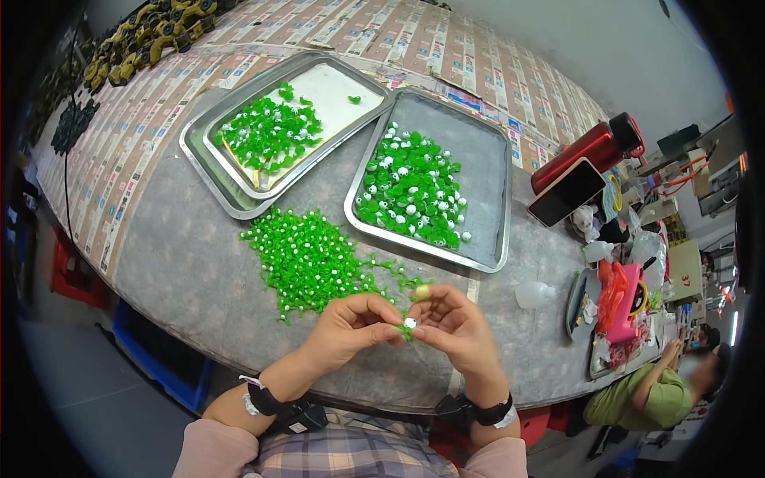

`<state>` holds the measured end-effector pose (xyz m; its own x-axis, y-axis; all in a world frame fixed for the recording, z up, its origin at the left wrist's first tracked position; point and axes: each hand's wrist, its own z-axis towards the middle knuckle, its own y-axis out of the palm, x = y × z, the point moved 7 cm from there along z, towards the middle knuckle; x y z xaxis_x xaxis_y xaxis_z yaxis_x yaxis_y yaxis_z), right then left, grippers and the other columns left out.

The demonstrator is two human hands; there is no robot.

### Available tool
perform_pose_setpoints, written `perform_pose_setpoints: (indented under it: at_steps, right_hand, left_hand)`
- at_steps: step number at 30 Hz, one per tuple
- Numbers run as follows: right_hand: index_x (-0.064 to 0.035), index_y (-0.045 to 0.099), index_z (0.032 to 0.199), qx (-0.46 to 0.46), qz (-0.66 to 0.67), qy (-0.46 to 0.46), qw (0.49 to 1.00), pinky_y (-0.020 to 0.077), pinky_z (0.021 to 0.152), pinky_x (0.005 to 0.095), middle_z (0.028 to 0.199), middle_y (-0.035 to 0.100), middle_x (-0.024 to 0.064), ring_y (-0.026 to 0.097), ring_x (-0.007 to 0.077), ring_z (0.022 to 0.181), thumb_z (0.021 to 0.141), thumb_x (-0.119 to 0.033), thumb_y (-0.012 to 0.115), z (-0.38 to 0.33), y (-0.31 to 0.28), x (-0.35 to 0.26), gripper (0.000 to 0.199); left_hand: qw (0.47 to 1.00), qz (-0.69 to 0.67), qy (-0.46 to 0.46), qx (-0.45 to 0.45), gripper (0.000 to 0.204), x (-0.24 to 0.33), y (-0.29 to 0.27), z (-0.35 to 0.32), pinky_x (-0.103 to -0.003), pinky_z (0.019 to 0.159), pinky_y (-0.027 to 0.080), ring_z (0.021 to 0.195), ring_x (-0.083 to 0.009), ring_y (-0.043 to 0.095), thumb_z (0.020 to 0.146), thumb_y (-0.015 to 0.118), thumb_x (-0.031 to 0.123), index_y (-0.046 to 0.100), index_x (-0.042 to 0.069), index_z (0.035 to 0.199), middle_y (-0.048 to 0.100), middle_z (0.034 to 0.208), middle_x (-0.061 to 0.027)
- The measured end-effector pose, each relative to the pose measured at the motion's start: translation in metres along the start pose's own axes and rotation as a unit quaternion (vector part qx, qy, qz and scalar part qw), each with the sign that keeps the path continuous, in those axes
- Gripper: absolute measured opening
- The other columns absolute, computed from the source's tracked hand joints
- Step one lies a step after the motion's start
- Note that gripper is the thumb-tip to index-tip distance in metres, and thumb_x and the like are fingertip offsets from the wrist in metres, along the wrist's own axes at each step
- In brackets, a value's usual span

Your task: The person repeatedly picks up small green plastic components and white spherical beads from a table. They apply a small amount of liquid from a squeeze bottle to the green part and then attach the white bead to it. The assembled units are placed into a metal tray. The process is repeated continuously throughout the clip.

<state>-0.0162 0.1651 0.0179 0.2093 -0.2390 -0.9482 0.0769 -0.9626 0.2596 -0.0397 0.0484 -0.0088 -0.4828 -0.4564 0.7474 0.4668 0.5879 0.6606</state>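
Observation:
Close to the table's near edge, my left hand (358, 325) and my right hand (453, 328) pinch a small green plastic piece with a white ball (409, 323) between their fingertips. A pale yellow cover sits on one fingertip of my right hand. Just beyond my hands, a pile of small green pieces with white spots (315, 263) lies loose on the table. Farther off, a metal tray (488, 175) holds green pieces with white, eye-like balls (410, 187). Left of it, nested trays (223, 203) hold more green and white pieces (271, 131).
On the right are a red bottle (570, 159), a phone (567, 193), a translucent small bottle (534, 295) and a pink container (625, 307). A person in green (665, 398) sits beyond. Yellow-black parts (151, 40) lie heaped far left.

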Motion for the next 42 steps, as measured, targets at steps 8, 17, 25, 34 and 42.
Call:
perform_pose_setpoints:
  at_steps: [8, 17, 25, 34, 42]
  right_hand:
    - [-0.0006, 0.052, 0.093, 0.008, 0.126, 0.083, 0.988, 0.0447, 0.066, 0.0215, 0.084, 0.057, 0.0052, 0.055, 0.0112, 0.073, 0.072, -0.002, 0.059, -0.004, -0.007, 0.032, 0.022]
    - [0.0006, 0.051, 0.09, 0.097, -0.028, -0.067, 0.993, 0.0442, 0.07, 0.021, 0.086, 0.057, 0.0058, 0.056, 0.012, 0.082, 0.071, 0.003, 0.059, -0.007, -0.002, -0.004, 0.021]
    - [0.0002, 0.053, 0.089, 0.097, -0.095, -0.072, 0.988, 0.0444, 0.067, 0.0202, 0.085, 0.058, 0.0059, 0.057, 0.0109, 0.078, 0.072, 0.002, 0.059, -0.007, -0.001, -0.001, 0.019]
    - [0.0014, 0.054, 0.097, 0.036, -0.052, 0.035, 0.997, 0.0434, 0.065, 0.0185, 0.089, 0.058, 0.0061, 0.055, 0.0087, 0.077, 0.074, -0.002, 0.058, -0.007, -0.007, 0.003, 0.024]
    - [0.0017, 0.055, 0.099, 0.022, -0.079, 0.059, 0.995, 0.043, 0.065, 0.0186, 0.087, 0.059, 0.0059, 0.055, 0.0087, 0.078, 0.075, -0.004, 0.058, -0.008, -0.012, 0.017, 0.024]
  left_hand:
    - [1.0, 0.013, 0.006, 0.003, 0.009, 0.002, 0.004, 0.0, -0.024, 0.067, 0.047, 0.074, -0.0125, 0.056, 0.075, 0.056, -0.001, 0.054, 0.001, 0.083, 0.056, 0.083, -0.0055]
    - [0.996, -0.017, -0.015, 0.091, 0.008, -0.005, -0.012, 0.001, -0.023, 0.064, 0.048, 0.069, -0.0118, 0.057, 0.076, 0.057, 0.004, 0.055, 0.0, 0.083, 0.058, 0.076, -0.0062]
    - [0.994, 0.061, -0.005, 0.088, 0.009, -0.003, -0.011, 0.0, -0.021, 0.063, 0.047, 0.069, -0.01, 0.056, 0.076, 0.057, 0.005, 0.056, -0.001, 0.084, 0.058, 0.077, -0.0055]
    - [0.863, 0.461, 0.19, 0.084, 0.011, 0.03, 0.015, -0.008, -0.025, 0.057, 0.044, 0.067, -0.0166, 0.056, 0.069, 0.063, 0.008, 0.058, 0.003, 0.078, 0.057, 0.074, -0.0062]
    - [0.825, 0.525, 0.195, 0.073, 0.01, 0.027, 0.018, -0.008, -0.027, 0.054, 0.042, 0.063, -0.0199, 0.055, 0.068, 0.063, 0.009, 0.057, 0.004, 0.075, 0.056, 0.07, -0.007]
